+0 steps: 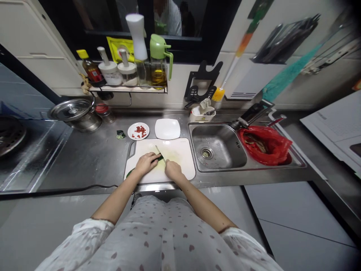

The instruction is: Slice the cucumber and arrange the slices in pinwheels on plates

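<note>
My left hand (145, 163) is closed over a dark green cucumber (157, 157) on the white cutting board (184, 150). Part of the cucumber is hidden under my fingers and forearm. A knife (159, 151) is gripped by its handle in my right hand (173, 170), its blade slanting away to the left against the cucumber's end. Behind the board stand a white plate (131, 131) with chopped red pieces (140, 131) and a bare white square plate (167, 128). Dark and pale green scraps (121, 134) lie on the counter left of the plates.
Right of the board is a steel sink (222, 146), with a red plastic bag (266, 145) beyond it. A lidded steel pot (77, 114) and a red-capped jar (105, 113) stand at the back left. Seasoning bottles fill a wall shelf (129, 89) above the counter.
</note>
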The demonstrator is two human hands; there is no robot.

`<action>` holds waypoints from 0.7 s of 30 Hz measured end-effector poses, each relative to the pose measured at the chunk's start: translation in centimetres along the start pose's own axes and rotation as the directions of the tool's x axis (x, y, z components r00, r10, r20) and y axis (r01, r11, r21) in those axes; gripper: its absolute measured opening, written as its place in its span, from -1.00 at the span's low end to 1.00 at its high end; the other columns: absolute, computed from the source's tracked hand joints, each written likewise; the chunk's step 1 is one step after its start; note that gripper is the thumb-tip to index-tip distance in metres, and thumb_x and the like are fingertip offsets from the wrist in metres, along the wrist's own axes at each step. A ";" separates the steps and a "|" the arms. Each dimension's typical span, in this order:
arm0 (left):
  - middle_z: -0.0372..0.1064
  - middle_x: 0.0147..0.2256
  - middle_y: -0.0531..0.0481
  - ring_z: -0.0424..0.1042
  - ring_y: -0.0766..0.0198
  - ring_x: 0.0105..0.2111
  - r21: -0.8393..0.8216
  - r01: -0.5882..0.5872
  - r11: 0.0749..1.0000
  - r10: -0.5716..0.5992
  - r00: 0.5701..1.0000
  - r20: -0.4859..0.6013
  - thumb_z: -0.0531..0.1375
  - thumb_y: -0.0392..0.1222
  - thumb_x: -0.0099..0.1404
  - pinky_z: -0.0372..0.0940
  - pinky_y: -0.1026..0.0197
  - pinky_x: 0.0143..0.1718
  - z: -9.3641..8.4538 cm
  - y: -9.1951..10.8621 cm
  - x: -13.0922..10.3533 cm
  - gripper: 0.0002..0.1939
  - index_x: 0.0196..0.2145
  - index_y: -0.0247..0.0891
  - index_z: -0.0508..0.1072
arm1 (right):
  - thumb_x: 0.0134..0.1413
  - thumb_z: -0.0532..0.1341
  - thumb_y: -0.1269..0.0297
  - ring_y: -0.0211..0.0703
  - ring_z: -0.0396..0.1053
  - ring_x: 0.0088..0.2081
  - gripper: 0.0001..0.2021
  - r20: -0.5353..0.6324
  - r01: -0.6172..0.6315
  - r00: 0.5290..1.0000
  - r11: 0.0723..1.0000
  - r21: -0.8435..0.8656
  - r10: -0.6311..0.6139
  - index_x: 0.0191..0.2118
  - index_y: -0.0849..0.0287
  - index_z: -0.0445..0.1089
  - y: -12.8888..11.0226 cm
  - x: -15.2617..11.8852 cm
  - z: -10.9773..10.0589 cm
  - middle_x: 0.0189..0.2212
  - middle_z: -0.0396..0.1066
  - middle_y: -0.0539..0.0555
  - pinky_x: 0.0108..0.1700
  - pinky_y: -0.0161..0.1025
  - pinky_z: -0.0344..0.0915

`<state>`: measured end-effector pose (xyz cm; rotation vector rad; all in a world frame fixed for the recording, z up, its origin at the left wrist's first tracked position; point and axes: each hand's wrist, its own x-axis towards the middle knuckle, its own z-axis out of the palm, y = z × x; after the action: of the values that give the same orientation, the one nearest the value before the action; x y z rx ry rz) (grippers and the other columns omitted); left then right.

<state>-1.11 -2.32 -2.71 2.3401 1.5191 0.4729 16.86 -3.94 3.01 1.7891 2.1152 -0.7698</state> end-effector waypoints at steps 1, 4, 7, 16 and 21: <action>0.45 -0.12 -0.02 0.44 0.22 -0.15 -0.002 0.005 1.000 -0.005 1.000 0.000 0.10 -0.16 0.31 0.34 0.20 -0.10 0.0 0.0 0.0 -0.61 0.08 -0.03 0.46 | 0.20 0.00 0.48 -0.02 0.45 -0.06 -0.70 0.005 0.000 1.000 1.000 -0.005 0.000 0.02 0.27 0.28 0.3 -0.4 0.2 -0.12 0.48 0.28 -0.14 -0.21 0.29; 0.44 -0.12 -0.02 0.43 0.22 -0.15 -0.003 0.016 1.000 -0.016 1.000 0.003 0.09 -0.15 0.32 0.34 0.21 -0.11 -0.2 0.2 0.0 -0.61 0.08 -0.02 0.46 | 0.20 0.00 0.45 -0.02 0.46 -0.08 -0.71 0.018 -0.004 1.000 1.000 -0.010 0.005 0.01 0.25 0.29 1.2 -1.5 0.8 -0.14 0.49 0.28 -0.17 -0.21 0.28; 0.43 -0.12 -0.02 0.43 0.22 -0.15 0.009 0.017 1.000 -0.017 1.000 0.012 0.09 -0.15 0.32 0.33 0.21 -0.11 -0.4 0.3 0.0 -0.61 0.09 -0.02 0.45 | 0.22 -0.02 0.42 -0.03 0.46 -0.11 -0.72 0.002 -0.012 1.000 1.000 -0.004 0.012 0.00 0.23 0.29 2.0 -2.3 0.9 -0.15 0.49 0.26 -0.19 -0.22 0.26; 0.45 -0.05 -0.04 0.44 0.16 -0.10 -0.084 0.108 0.991 -0.111 0.993 -0.030 0.12 -0.04 0.33 0.34 0.18 -0.11 -1.1 0.6 -0.5 -0.55 0.17 -0.05 0.36 | 0.25 0.02 0.28 -0.06 0.40 -0.03 -0.53 -0.110 0.080 0.991 0.993 0.082 -0.071 0.26 0.10 0.09 4.0 -4.5 -0.5 -0.01 0.43 0.16 -0.09 -0.25 0.20; 0.44 -0.07 -0.13 0.44 0.16 -0.14 -0.269 0.296 0.917 -0.368 0.887 -0.280 0.07 -0.03 0.37 0.34 0.13 -0.09 -1.1 0.3 -0.3 -0.59 0.09 -0.19 0.40 | 0.30 -0.06 0.29 -0.10 0.41 -0.06 -0.52 -0.176 0.081 0.982 0.996 0.028 -0.075 0.32 0.01 0.02 4.1 -5.2 -0.4 0.03 0.37 0.12 -0.09 -0.27 0.21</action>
<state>-1.41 -2.61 -1.64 1.8442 1.8634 0.9198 21.97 -7.61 5.16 1.8632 2.3093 -0.6956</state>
